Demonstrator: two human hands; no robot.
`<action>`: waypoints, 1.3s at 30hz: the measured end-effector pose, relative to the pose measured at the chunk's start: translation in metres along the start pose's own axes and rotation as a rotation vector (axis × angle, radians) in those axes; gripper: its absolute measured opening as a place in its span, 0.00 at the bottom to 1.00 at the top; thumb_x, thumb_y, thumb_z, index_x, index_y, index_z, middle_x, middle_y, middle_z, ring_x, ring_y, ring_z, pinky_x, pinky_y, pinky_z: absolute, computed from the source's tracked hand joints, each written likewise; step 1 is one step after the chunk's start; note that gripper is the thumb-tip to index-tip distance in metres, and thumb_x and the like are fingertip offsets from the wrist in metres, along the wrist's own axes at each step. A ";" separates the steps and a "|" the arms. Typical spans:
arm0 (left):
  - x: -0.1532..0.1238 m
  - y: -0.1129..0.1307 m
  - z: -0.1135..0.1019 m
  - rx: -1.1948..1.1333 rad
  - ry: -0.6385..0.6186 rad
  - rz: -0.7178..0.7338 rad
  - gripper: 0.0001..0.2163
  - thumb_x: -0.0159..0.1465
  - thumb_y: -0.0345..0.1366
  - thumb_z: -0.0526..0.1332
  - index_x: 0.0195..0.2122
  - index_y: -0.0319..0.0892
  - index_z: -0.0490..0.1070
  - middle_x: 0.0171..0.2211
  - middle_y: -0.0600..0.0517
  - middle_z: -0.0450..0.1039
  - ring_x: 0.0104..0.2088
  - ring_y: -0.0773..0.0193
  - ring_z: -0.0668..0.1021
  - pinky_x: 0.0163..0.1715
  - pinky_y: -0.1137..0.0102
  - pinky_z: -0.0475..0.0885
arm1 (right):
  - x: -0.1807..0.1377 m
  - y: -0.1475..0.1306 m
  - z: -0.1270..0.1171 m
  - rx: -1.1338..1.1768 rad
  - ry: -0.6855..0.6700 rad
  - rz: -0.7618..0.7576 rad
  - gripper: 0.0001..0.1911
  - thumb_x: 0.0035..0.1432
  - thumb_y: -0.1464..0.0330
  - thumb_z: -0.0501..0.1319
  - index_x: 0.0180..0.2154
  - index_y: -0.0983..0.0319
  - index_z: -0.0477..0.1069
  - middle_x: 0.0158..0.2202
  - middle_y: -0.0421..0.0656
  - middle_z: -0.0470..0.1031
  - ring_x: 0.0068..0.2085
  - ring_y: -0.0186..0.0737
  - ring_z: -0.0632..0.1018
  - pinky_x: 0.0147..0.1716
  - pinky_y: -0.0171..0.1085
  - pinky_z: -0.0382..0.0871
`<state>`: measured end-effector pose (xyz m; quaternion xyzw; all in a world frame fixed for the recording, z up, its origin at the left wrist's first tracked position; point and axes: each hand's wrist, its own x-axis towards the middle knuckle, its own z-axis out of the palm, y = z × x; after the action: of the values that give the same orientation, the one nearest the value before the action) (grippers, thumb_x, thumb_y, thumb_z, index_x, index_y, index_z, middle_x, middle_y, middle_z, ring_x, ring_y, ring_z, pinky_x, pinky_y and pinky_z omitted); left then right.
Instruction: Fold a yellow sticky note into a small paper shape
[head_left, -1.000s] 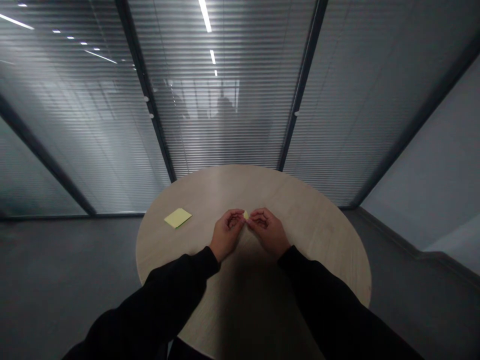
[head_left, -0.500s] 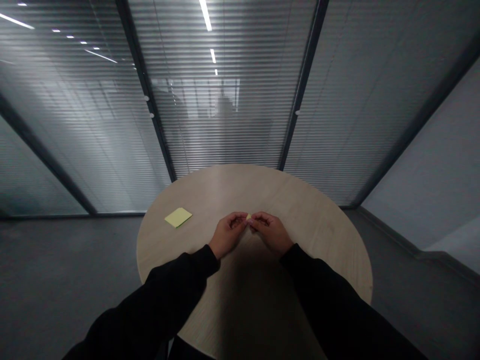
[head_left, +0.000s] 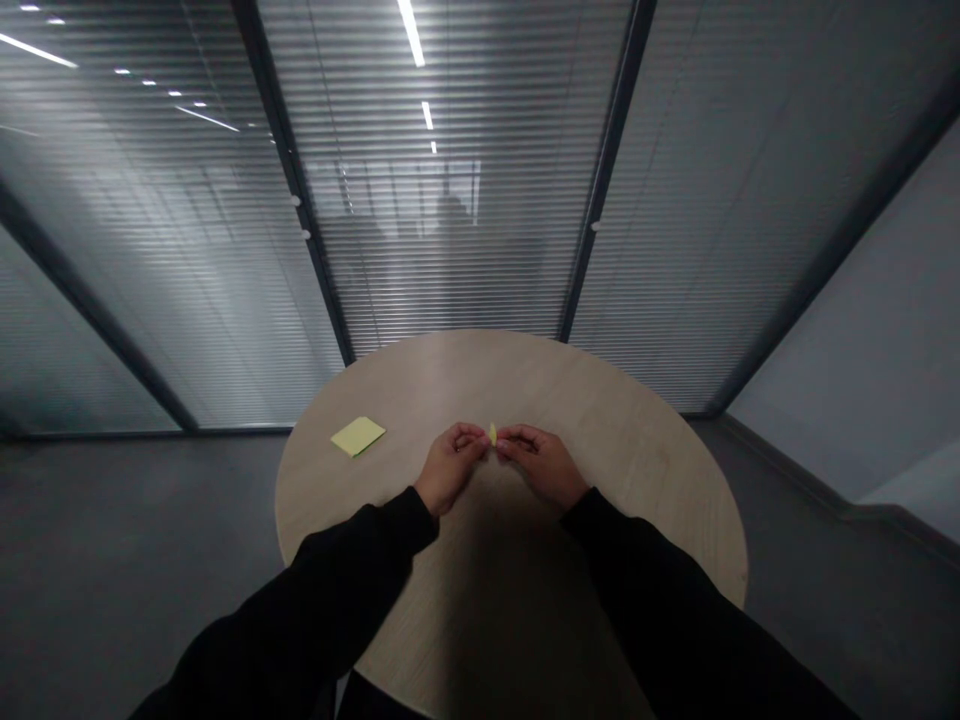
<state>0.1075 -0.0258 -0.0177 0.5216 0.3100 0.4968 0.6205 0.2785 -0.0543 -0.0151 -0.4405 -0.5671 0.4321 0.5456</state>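
Between my two hands, over the middle of the table, is a small folded piece of yellow paper [head_left: 493, 434]. My left hand [head_left: 453, 462] pinches it from the left with thumb and fingers. From the right, my right hand [head_left: 541, 462] holds it the same way, its fingertips close to those of the left. Most of the fold's shape is hidden or too small to make out. Left of my hands lies a pad of yellow paper sheets [head_left: 358, 436], flat on the wood and touched by neither hand.
The round wooden table [head_left: 480, 370] stands before a glass partition with blinds [head_left: 450, 270]. Its curved edge runs around both my forearms. A white wall [head_left: 862, 370] rises at the right, and grey floor [head_left: 150, 560] shows on both sides.
My fingertips have drawn slightly apart, and more of the small yellow paper shows upright between them. The pad of sheets lies where it was.
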 end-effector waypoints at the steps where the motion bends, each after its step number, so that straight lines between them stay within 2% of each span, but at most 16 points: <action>1: 0.000 0.000 -0.001 0.018 0.009 0.015 0.16 0.54 0.43 0.73 0.36 0.38 0.75 0.29 0.51 0.75 0.30 0.69 0.75 0.34 0.72 0.69 | 0.001 0.002 0.000 0.022 0.001 0.007 0.17 0.52 0.56 0.71 0.37 0.62 0.79 0.31 0.42 0.80 0.33 0.38 0.79 0.38 0.38 0.72; 9: -0.003 0.004 -0.003 0.204 0.019 0.082 0.15 0.58 0.45 0.70 0.39 0.38 0.80 0.35 0.47 0.80 0.34 0.63 0.79 0.40 0.67 0.73 | -0.001 0.003 0.003 -0.036 0.066 -0.019 0.18 0.52 0.55 0.71 0.37 0.62 0.79 0.31 0.43 0.80 0.33 0.39 0.79 0.37 0.39 0.73; 14: -0.003 0.001 -0.002 0.163 -0.054 0.064 0.18 0.58 0.45 0.71 0.44 0.38 0.81 0.41 0.44 0.82 0.40 0.59 0.82 0.47 0.63 0.74 | -0.002 0.000 0.002 -0.081 0.100 -0.054 0.17 0.53 0.55 0.71 0.37 0.61 0.79 0.33 0.44 0.81 0.34 0.40 0.79 0.38 0.39 0.74; 20: -0.001 -0.002 -0.005 0.240 -0.044 0.123 0.15 0.59 0.43 0.70 0.42 0.39 0.82 0.42 0.44 0.83 0.44 0.55 0.82 0.53 0.59 0.73 | -0.001 0.000 0.002 -0.099 0.105 -0.066 0.17 0.52 0.55 0.71 0.37 0.61 0.78 0.36 0.45 0.82 0.37 0.41 0.81 0.41 0.40 0.75; 25: -0.001 -0.002 -0.006 0.280 -0.038 0.117 0.14 0.60 0.43 0.70 0.43 0.40 0.82 0.42 0.44 0.82 0.44 0.55 0.82 0.53 0.59 0.73 | -0.001 0.001 0.001 -0.107 0.098 -0.060 0.17 0.52 0.56 0.71 0.37 0.61 0.78 0.36 0.45 0.82 0.38 0.41 0.81 0.42 0.40 0.75; 30: -0.001 -0.002 -0.005 0.195 -0.049 0.085 0.16 0.58 0.45 0.71 0.42 0.39 0.82 0.41 0.44 0.82 0.43 0.57 0.82 0.52 0.60 0.74 | -0.001 0.001 0.001 -0.106 0.104 -0.063 0.17 0.51 0.55 0.72 0.37 0.61 0.78 0.35 0.44 0.82 0.37 0.41 0.81 0.42 0.41 0.76; 39: 0.000 -0.002 -0.005 0.108 -0.033 0.011 0.18 0.51 0.45 0.75 0.37 0.38 0.81 0.35 0.46 0.82 0.35 0.61 0.81 0.42 0.65 0.75 | -0.003 0.003 0.001 -0.119 0.054 -0.055 0.16 0.53 0.57 0.70 0.38 0.60 0.77 0.36 0.44 0.82 0.38 0.42 0.81 0.42 0.41 0.75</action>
<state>0.1041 -0.0237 -0.0211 0.5641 0.3231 0.4741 0.5938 0.2781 -0.0566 -0.0185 -0.4679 -0.5888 0.3703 0.5453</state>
